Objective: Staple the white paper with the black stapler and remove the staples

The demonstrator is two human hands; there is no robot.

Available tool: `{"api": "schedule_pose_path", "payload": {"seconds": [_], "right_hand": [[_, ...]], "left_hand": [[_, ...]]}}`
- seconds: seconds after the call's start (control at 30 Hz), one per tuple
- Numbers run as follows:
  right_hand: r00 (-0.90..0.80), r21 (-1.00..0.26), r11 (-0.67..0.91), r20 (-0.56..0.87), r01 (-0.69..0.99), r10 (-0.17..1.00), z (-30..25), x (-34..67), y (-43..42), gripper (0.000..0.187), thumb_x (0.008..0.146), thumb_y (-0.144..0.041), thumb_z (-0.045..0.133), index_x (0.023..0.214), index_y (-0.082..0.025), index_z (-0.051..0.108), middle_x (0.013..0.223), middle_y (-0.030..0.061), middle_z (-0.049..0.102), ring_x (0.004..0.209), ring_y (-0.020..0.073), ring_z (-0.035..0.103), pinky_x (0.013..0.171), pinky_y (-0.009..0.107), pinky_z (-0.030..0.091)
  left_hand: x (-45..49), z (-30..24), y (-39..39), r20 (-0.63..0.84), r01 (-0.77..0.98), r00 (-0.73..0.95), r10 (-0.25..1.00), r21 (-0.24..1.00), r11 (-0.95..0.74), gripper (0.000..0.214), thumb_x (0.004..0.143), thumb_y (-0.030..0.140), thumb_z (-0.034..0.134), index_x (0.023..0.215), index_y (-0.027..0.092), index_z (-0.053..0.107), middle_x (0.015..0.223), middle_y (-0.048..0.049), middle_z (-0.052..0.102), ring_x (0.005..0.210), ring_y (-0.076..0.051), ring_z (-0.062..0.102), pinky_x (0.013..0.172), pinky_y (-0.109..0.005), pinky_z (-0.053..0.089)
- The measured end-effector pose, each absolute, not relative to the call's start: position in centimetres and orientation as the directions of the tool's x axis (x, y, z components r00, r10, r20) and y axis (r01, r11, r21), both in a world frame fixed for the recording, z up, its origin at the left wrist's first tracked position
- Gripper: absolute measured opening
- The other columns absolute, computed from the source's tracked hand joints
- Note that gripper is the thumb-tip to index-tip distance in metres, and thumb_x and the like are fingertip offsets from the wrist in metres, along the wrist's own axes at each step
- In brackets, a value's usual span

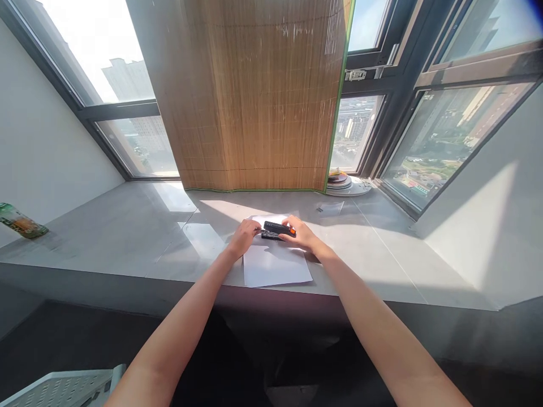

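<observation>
A black stapler (276, 229) with an orange patch at its right end is held above sheets of white paper (275, 265) on the windowsill. Its top arm looks lifted away from the base at the left end. My right hand (297, 233) is closed around the stapler's right end. My left hand (246, 234) is at the stapler's left end with thumb and fingers pinched together. Something small and dark shows at those fingertips, too small to name.
A pale tiled windowsill (119, 232) runs across the view. Stacked plates (339, 182) stand by the window, near a small clear plastic packet (331, 208). A green can (21, 220) lies at far left. A bamboo blind (254, 102) hangs behind; a light plastic basket (72, 387) is lower left.
</observation>
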State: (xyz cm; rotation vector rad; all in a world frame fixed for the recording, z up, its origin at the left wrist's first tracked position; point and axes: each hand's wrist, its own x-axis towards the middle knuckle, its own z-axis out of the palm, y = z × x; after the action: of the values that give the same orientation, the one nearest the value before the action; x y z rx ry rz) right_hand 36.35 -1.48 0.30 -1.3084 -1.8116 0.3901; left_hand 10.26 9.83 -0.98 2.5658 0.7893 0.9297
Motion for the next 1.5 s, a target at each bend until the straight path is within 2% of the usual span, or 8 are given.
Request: {"api": "schedule_pose_path", "payload": {"seconds": [0.1,0.2,0.47,0.83,0.97,1.23,1.37,1.5], "right_hand": [[-0.109,-0.663,0.392,0.426,0.638,0.898,0.0,36.2,-1.4,0.030,0.090,-0.047,0.070,0.105,-0.022,0.062,0.106,0.0059,0.065,0.091,0.0219,0.058,0.084,0.035,0.048],[-0.098,-0.666,0.384,0.424,0.640,0.900,-0.2,36.2,-1.4,0.027,0.089,-0.040,0.070,0.106,-0.021,0.062,0.105,0.0056,0.066,0.092,0.0221,0.059,0.085,0.035,0.047],[-0.079,-0.672,0.371,0.424,0.641,0.902,-0.2,36.0,-1.4,0.025,0.084,-0.034,0.068,0.106,-0.022,0.063,0.102,0.0045,0.066,0.091,0.0222,0.059,0.085,0.035,0.046],[-0.072,-0.685,0.347,0.397,0.641,0.915,-0.1,36.1,-1.3,0.025,0.084,-0.036,0.069,0.104,-0.022,0.063,0.104,0.0050,0.068,0.094,0.0236,0.061,0.086,0.036,0.046],[-0.075,-0.692,0.357,0.403,0.628,0.912,-0.3,36.2,-1.1,0.025,0.085,-0.036,0.069,0.104,-0.022,0.064,0.106,0.0051,0.069,0.097,0.0243,0.062,0.089,0.037,0.046],[-0.089,-0.687,0.367,0.404,0.627,0.910,-0.4,36.3,-1.1,0.026,0.087,-0.037,0.071,0.107,-0.023,0.066,0.108,0.0048,0.070,0.098,0.0237,0.063,0.090,0.036,0.046],[-0.096,-0.682,0.370,0.405,0.631,0.909,-0.1,36.3,-1.3,0.024,0.087,-0.037,0.071,0.106,-0.023,0.066,0.107,0.0043,0.070,0.096,0.0236,0.063,0.089,0.036,0.047],[-0.101,-0.683,0.373,0.404,0.628,0.909,-0.1,36.3,-1.2,0.025,0.086,-0.035,0.070,0.108,-0.023,0.067,0.106,0.0040,0.070,0.095,0.0237,0.063,0.088,0.036,0.048]], "left_hand": [[10.2,-1.0,9.6,0.483,0.438,0.675,0.557,0.345,-0.830,0.024,0.094,0.000,0.058,0.102,0.020,0.068,0.109,-0.0065,0.074,0.109,-0.026,0.061,0.097,-0.040,0.048],[10.2,-0.7,9.3,0.467,0.494,0.671,0.576,0.298,-0.817,0.022,0.097,0.002,0.059,0.104,0.020,0.068,0.110,-0.0070,0.074,0.111,-0.026,0.061,0.096,-0.040,0.046],[10.4,-0.2,9.1,0.419,0.552,0.663,0.621,0.287,-0.783,0.020,0.099,0.004,0.059,0.105,0.021,0.069,0.113,-0.0074,0.075,0.113,-0.027,0.061,0.094,-0.040,0.044],[10.2,-0.3,9.4,0.369,0.570,0.619,0.693,0.396,-0.720,0.021,0.098,0.006,0.060,0.102,0.022,0.073,0.115,-0.0059,0.076,0.114,-0.027,0.062,0.101,-0.044,0.044],[9.7,-0.3,9.6,0.392,0.521,0.599,0.699,0.472,-0.711,0.023,0.098,0.009,0.061,0.105,0.024,0.077,0.114,-0.0061,0.074,0.115,-0.026,0.060,0.104,-0.043,0.048],[9.0,-0.5,9.7,0.440,0.510,0.509,0.740,0.538,-0.671,0.027,0.095,0.018,0.062,0.107,0.028,0.085,0.104,-0.0081,0.072,0.108,-0.027,0.062,0.097,-0.044,0.054],[8.3,-0.1,8.7,0.421,0.503,0.438,0.795,0.618,-0.604,0.034,0.092,0.024,0.067,0.123,0.029,0.080,0.108,-0.0066,0.078,0.105,-0.028,0.065,0.098,-0.046,0.054],[7.5,0.3,7.2,0.379,0.442,0.388,0.840,0.724,-0.530,0.043,0.089,0.030,0.070,0.132,0.026,0.074,0.115,-0.0058,0.080,0.099,-0.025,0.069,0.093,-0.043,0.056]]}}
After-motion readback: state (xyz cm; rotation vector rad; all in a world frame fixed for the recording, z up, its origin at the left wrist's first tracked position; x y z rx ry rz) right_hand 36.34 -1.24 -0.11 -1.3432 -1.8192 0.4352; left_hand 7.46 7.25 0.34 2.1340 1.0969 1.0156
